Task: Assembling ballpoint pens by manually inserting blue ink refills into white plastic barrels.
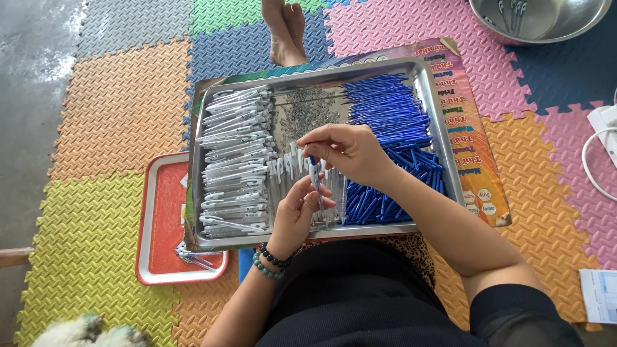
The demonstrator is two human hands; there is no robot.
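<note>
Black-clothed lap and forearms fill the bottom of the view, and just above them the left hand [297, 215], with bead bracelets [270, 262] at its wrist, is curled closed around a clear pen barrel [316, 186] held upright over the near edge of the steel tray [437, 128]. Above it, the right hand [347, 149] pinches its fingertips together on a blue refill [312, 160] at the barrel's top end. That refill is a thin blue plastic tube; it looks very light, a little bendy and smooth, so it is probably best gripped close to the end between thumb and forefinger. The barrel seems stiff, light and slick, and suits a full wrap of the fingers. On the tray lie white pen parts [234, 160] at left, small metal springs [305, 112] in the middle, and a heap of blue refills [392, 115] at right. A red tray [160, 218] sits beside it on the foam floor mats [116, 109].
</note>
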